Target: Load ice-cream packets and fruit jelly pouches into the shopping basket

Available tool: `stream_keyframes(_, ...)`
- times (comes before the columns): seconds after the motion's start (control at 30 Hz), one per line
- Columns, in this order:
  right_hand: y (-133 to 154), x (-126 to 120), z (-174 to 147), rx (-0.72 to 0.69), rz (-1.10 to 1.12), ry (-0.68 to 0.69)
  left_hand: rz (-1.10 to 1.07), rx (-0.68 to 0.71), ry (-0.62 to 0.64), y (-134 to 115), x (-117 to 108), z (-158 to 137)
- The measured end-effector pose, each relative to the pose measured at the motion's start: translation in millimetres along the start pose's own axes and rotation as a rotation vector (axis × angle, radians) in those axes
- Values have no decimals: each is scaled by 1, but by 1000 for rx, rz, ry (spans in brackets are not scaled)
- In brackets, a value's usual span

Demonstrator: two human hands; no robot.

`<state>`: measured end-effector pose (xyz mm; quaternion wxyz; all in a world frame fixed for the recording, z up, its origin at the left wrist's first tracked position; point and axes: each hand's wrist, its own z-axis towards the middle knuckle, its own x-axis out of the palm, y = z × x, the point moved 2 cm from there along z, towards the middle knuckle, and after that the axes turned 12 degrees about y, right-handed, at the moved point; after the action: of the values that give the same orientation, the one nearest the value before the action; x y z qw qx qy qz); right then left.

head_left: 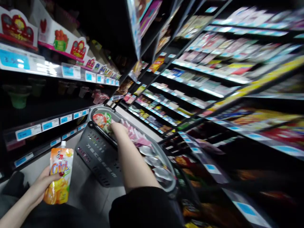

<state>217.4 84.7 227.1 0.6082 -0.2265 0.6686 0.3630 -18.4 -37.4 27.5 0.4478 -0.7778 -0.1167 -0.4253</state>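
My left hand [48, 180] is closed round an orange and white jelly drink pouch [60, 172] with a white spout cap, held upright at the lower left. With the arm stretched forward, my right hand [116, 128] is down inside a grey shopping basket [95, 161], beside a green-topped package [108, 118]. Its fingers are hidden, so I cannot tell whether they grip anything. A red-topped package [99, 119] lies at the basket's far left end. Pink and white packets [136, 134] fill the middle, and several round silvery lids [154, 161] show at the near right end.
On the left, a shelf carries display boxes [59, 39] above blue price tags [28, 131]; clear cups [19, 95] stand on the level below. Blurred shelves of packaged goods [213, 79] line the right side. Pale floor tiles [104, 199] show beneath the basket.
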Motion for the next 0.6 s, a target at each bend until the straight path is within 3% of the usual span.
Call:
stream_keyframes(0.07,2,-1,-10,142,-88,64,39,17,36,0,-1,2)
stream_keyframes(0.1,4,-2,-20,139,-137,38,74,25,59,1,-2,3)
stream_keyframes(0.17,6,4,-49,-81,-173,-87,144,41,120,2,-4,6)
stream_keyframes(0.2,5,13,-66,-302,-137,-128,184,39,150,4,-5,7)
stream_keyframes(0.27,-9,50,-100,-604,140,55,262,30,207,7,-9,10)
stream_keyframes(0.3,-20,75,-114,-657,285,200,301,22,226,9,-10,12)
stream_keyframes(0.47,-73,205,-143,-536,1222,802,407,-3,291,29,-18,21)
stream_keyframes(0.53,-83,232,-145,-423,1479,834,439,-4,303,37,-18,23)
stream_keyframes(0.6,-87,239,-148,-329,1591,798,405,-32,268,45,-16,23)
